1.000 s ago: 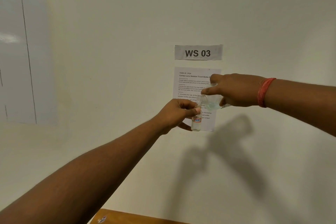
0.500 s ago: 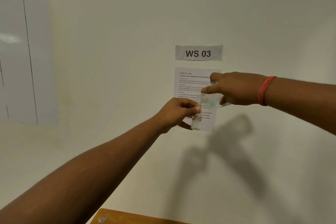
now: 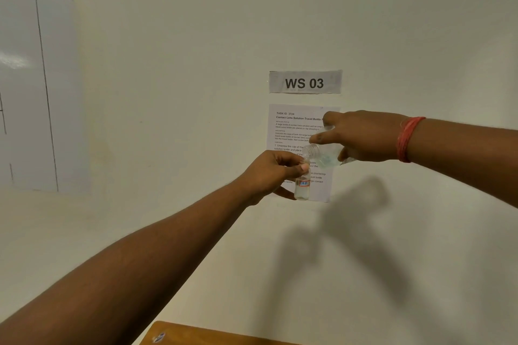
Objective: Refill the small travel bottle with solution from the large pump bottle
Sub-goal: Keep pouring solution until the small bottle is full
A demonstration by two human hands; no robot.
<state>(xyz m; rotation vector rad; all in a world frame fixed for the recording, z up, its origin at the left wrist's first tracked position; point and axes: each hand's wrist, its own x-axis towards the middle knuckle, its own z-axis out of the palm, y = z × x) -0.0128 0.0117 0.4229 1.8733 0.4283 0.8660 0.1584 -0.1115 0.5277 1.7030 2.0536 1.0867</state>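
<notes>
Travel bottle (image 3: 302,187), small and clear, stands upright in my left hand (image 3: 270,173), fingers (image 3: 300,167) pinched round its neck. My right hand (image 3: 361,136) grips the large bottle (image 3: 322,155), tilted with its open mouth just above the small one. Both are held in the air before the wall's instruction sheet (image 3: 294,126) and "WS 03" label (image 3: 305,82); the table (image 3: 201,335) edge lies well below.

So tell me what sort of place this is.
Probably a numbered workstation set up for recorded tasks, not a home bathroom. A "WS 03" sign is stuck on the plain wall, a printed task sheet hangs below it, and a wooden table edge shows underneath.
</notes>
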